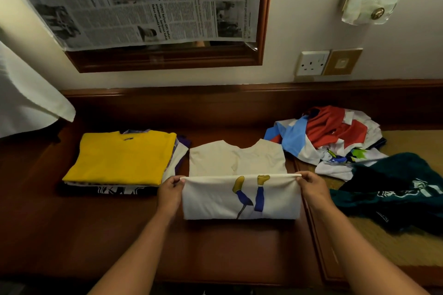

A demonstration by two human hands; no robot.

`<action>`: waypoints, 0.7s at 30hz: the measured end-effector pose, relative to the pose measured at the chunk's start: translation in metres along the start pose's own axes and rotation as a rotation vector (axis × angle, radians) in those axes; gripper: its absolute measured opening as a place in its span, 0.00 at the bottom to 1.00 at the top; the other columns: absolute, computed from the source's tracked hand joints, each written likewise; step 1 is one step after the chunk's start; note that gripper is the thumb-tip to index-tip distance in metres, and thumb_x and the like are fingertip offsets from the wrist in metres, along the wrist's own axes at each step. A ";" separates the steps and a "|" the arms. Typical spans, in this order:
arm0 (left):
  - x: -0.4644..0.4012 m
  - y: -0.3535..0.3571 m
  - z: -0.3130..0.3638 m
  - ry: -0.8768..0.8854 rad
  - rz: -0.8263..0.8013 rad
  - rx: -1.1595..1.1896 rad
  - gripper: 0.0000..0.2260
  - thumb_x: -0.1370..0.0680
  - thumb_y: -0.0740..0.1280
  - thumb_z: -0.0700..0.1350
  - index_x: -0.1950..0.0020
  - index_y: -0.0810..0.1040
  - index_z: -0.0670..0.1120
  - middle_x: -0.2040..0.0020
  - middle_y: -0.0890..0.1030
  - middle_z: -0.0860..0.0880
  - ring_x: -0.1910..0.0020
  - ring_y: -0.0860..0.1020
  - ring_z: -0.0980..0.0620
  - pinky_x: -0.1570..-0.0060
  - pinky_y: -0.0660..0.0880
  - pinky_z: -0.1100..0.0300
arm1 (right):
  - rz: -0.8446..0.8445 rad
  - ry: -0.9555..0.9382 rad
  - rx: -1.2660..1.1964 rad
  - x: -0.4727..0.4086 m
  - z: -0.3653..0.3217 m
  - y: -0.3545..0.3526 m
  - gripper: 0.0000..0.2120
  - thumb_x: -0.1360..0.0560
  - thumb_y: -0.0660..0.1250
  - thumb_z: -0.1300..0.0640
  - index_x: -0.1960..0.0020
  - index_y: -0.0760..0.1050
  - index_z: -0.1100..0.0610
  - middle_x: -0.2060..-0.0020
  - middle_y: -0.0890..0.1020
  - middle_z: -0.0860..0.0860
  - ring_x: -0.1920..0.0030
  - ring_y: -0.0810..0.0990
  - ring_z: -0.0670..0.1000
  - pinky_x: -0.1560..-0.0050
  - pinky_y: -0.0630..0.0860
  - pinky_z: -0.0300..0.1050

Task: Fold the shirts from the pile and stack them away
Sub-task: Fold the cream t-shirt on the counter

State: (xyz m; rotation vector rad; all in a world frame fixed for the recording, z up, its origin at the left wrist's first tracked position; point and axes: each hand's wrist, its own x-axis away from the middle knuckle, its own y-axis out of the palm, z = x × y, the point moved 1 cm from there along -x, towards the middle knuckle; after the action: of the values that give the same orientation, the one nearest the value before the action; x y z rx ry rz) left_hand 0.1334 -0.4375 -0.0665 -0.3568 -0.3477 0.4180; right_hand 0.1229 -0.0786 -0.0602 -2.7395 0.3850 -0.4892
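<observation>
The cream cotton T-shirt with a blue-and-yellow cartoon print (239, 179) lay at the centre of the dark wooden dresser top (96, 235), its lower half doubled over. The left hand (170, 195) pinched the raised edge at 9 o'clock; the right hand (311, 189) pinched it at 3 o'clock. The folded stack topped by a yellow shirt (122, 158) sat at 10 o'clock, the unfolded pile of mixed shirts (335, 141) at 2 o'clock.

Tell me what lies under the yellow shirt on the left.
The yellow shirt tops a stack of folded shirts: white and purple edges show at its right, a dark shirt with white print at the front. How many lie beneath is covered.
</observation>
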 end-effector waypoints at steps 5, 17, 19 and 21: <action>-0.036 0.016 0.007 0.012 0.002 -0.014 0.08 0.20 0.64 0.41 0.45 0.80 0.40 0.49 0.80 0.45 0.49 0.76 0.48 0.52 0.71 0.57 | 0.027 -0.003 -0.001 -0.033 -0.006 0.011 0.07 0.21 0.62 0.65 0.52 0.78 0.59 0.54 0.80 0.55 0.52 0.76 0.53 0.53 0.70 0.45; -0.144 0.062 0.009 -0.080 -0.055 -0.121 0.10 0.20 0.64 0.44 0.42 0.79 0.42 0.48 0.81 0.46 0.49 0.77 0.47 0.51 0.75 0.55 | 0.096 0.092 0.136 -0.139 -0.014 0.059 0.09 0.20 0.59 0.64 0.48 0.78 0.60 0.52 0.77 0.53 0.50 0.73 0.53 0.48 0.68 0.45; -0.159 0.071 0.007 -0.114 -0.054 -0.132 0.10 0.20 0.64 0.44 0.42 0.79 0.41 0.48 0.81 0.44 0.48 0.78 0.46 0.50 0.75 0.56 | 0.078 0.106 0.193 -0.157 -0.010 0.069 0.09 0.19 0.57 0.64 0.51 0.76 0.57 0.51 0.76 0.54 0.50 0.72 0.53 0.45 0.68 0.45; -0.171 0.080 0.008 -0.121 -0.047 -0.152 0.10 0.20 0.64 0.43 0.43 0.79 0.40 0.49 0.80 0.45 0.49 0.77 0.47 0.51 0.72 0.58 | 0.074 0.107 0.229 -0.174 -0.004 0.076 0.11 0.19 0.56 0.65 0.53 0.76 0.58 0.51 0.77 0.60 0.51 0.72 0.54 0.41 0.69 0.45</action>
State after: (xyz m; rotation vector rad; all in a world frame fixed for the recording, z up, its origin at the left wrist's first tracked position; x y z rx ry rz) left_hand -0.0423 -0.4437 -0.1343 -0.4714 -0.5068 0.3685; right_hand -0.0511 -0.0941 -0.1346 -2.4764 0.4275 -0.6216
